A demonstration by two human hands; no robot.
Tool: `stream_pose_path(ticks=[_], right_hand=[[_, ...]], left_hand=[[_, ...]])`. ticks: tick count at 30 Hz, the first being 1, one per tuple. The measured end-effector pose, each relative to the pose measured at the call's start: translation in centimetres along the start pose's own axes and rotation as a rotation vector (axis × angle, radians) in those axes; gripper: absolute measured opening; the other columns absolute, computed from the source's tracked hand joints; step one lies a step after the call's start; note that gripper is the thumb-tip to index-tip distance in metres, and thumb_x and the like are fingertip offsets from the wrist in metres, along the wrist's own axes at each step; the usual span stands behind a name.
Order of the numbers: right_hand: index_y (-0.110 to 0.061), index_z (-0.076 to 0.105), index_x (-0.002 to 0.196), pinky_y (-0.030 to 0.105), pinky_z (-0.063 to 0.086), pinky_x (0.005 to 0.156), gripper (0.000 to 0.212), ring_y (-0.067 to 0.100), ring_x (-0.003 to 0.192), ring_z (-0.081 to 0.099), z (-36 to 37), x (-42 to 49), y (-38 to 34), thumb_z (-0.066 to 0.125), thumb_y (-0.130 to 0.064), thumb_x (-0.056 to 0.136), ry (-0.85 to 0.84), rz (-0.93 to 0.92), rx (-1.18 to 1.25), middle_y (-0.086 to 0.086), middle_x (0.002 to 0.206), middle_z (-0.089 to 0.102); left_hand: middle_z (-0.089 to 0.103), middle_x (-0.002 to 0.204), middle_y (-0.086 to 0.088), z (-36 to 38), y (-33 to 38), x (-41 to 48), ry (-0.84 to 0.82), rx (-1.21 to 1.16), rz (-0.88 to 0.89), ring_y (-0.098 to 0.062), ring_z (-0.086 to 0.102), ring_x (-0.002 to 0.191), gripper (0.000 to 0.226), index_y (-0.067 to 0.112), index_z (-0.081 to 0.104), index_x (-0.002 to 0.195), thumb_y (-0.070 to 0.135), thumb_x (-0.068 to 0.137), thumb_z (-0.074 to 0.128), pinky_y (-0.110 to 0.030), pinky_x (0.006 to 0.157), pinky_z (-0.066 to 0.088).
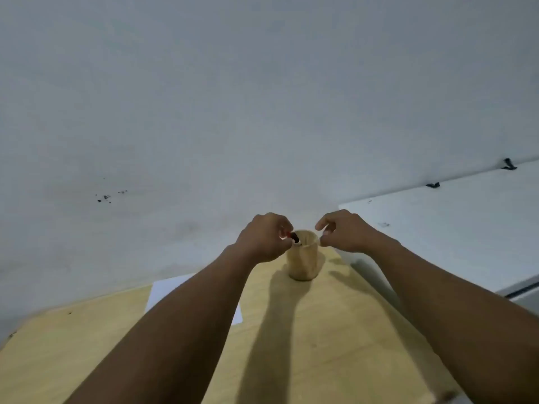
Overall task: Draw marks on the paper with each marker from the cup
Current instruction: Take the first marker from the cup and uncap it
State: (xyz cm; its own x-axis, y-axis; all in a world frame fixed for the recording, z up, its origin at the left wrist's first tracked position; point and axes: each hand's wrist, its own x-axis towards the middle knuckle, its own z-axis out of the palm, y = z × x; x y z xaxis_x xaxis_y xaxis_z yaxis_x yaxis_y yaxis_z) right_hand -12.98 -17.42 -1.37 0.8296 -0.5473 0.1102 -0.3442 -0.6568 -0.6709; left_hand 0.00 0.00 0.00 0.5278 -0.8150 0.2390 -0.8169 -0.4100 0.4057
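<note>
A tan wooden cup [303, 259] stands near the far edge of the wooden table [291, 330]. My left hand [264, 239] is at the cup's left rim, its fingers pinched on a marker with a red cap [294, 237] that pokes out over the opening. My right hand [344, 231] hovers just right of the rim with curled, slightly spread fingers and nothing in it. A white sheet of paper [166, 290] lies on the table to the left, mostly covered by my left forearm. The cup's inside is not visible.
A grey-white wall [233, 112] rises right behind the table. A white cabinet top [455, 228] sits to the right, slightly beyond the table's right edge. My forearms cross most of the tabletop.
</note>
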Motion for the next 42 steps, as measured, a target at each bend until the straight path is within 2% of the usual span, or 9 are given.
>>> stream_pose_path(ticks=[6, 13, 18, 24, 28, 31, 34, 37, 42], right_hand=[[-0.021, 0.075, 0.110, 0.015, 0.041, 0.064, 0.034, 0.016, 0.090, 0.061, 2.7, 2.3, 1.0, 0.080, -0.015, 0.076, 0.005, -0.007, -0.016, 0.005, 0.106, 0.068], [-0.028, 0.079, 0.098, 0.022, 0.046, 0.068, 0.025, 0.019, 0.090, 0.063, 4.6, 3.8, 1.4, 0.081, -0.017, 0.075, 0.000, -0.056, 0.025, 0.001, 0.094, 0.069], [-0.032, 0.078, 0.087, 0.037, 0.053, 0.081, 0.015, 0.012, 0.080, 0.057, 4.2, 3.5, 0.7, 0.086, -0.028, 0.075, 0.001, -0.081, 0.074, -0.002, 0.089, 0.066], [-0.020, 0.076, 0.083, 0.034, 0.055, 0.078, 0.009, 0.014, 0.081, 0.068, 1.9, 2.4, -3.1, 0.084, -0.021, 0.079, 0.031, -0.090, 0.277, 0.000, 0.086, 0.076], [-0.008, 0.068, 0.094, 0.017, 0.046, 0.059, 0.022, 0.019, 0.069, 0.065, 0.6, 0.9, -8.0, 0.085, -0.015, 0.082, 0.007, -0.149, 0.371, 0.004, 0.073, 0.069], [-0.007, 0.066, 0.102, 0.023, 0.053, 0.065, 0.024, 0.032, 0.086, 0.080, 0.5, -0.3, -11.9, 0.082, -0.016, 0.086, -0.083, -0.177, 0.480, 0.017, 0.091, 0.081], [-0.013, 0.066, 0.104, 0.038, 0.056, 0.080, 0.021, 0.033, 0.091, 0.080, 0.9, -0.8, -15.2, 0.078, -0.022, 0.089, -0.245, -0.192, 0.568, 0.018, 0.095, 0.081], [-0.014, 0.066, 0.109, 0.039, 0.057, 0.080, 0.015, 0.032, 0.091, 0.078, 2.1, -0.8, -18.0, 0.069, -0.020, 0.096, -0.411, -0.173, 0.739, 0.016, 0.093, 0.077], [-0.010, 0.071, 0.120, 0.036, 0.058, 0.078, 0.043, 0.031, 0.098, 0.077, 7.5, -0.4, -20.9, 0.072, -0.025, 0.080, -0.580, -0.085, 1.176, 0.015, 0.103, 0.077]], left_hand=[[0.076, 0.113, 0.004, 1.9, -0.7, 2.7, -0.017, 0.118, -0.021, -0.023, 0.068, 0.104, 0.034, 0.029, 0.071, 0.120, 0.036, 0.087, 0.067, -0.040, 0.085, 0.058], [0.077, 0.099, 0.004, 3.0, -1.9, 4.6, -0.003, 0.176, 0.004, -0.023, 0.070, 0.094, 0.015, 0.029, 0.077, 0.099, 0.036, 0.089, 0.069, -0.034, 0.073, 0.055], [0.078, 0.090, 0.005, 1.6, -2.1, 4.3, 0.036, -0.044, -0.004, -0.016, 0.072, 0.090, 0.008, 0.023, 0.075, 0.088, 0.030, 0.088, 0.071, -0.038, 0.080, 0.059], [0.080, 0.085, -0.003, -4.9, -1.0, 2.7, 0.138, -0.353, -0.049, -0.016, 0.079, 0.077, 0.018, 0.006, 0.072, 0.088, 0.024, 0.091, 0.074, -0.031, 0.071, 0.060], [0.080, 0.094, -0.013, -9.2, -1.0, 0.4, 0.145, -0.670, -0.093, -0.024, 0.081, 0.078, 0.024, -0.004, 0.067, 0.099, 0.019, 0.096, 0.069, -0.033, 0.070, 0.060], [0.080, 0.094, -0.018, -12.3, -2.1, -1.8, 0.172, -0.816, -0.121, -0.028, 0.081, 0.080, 0.018, 0.002, 0.066, 0.107, 0.017, 0.097, 0.068, -0.032, 0.070, 0.061], [0.078, 0.089, -0.014, -14.8, -4.8, -4.3, 0.156, -0.871, -0.166, -0.030, 0.079, 0.084, 0.018, 0.007, 0.069, 0.114, 0.017, 0.099, 0.065, -0.032, 0.074, 0.061], [0.076, 0.085, -0.008, -15.8, -8.1, -6.9, 0.172, -0.941, -0.209, -0.026, 0.077, 0.087, 0.022, 0.004, 0.074, 0.105, 0.024, 0.099, 0.065, -0.029, 0.075, 0.061], [0.075, 0.082, -0.008, -15.1, -12.8, -10.5, 0.327, -1.129, -0.320, -0.020, 0.076, 0.075, 0.023, 0.006, 0.074, 0.098, 0.028, 0.097, 0.068, -0.026, 0.070, 0.060]])
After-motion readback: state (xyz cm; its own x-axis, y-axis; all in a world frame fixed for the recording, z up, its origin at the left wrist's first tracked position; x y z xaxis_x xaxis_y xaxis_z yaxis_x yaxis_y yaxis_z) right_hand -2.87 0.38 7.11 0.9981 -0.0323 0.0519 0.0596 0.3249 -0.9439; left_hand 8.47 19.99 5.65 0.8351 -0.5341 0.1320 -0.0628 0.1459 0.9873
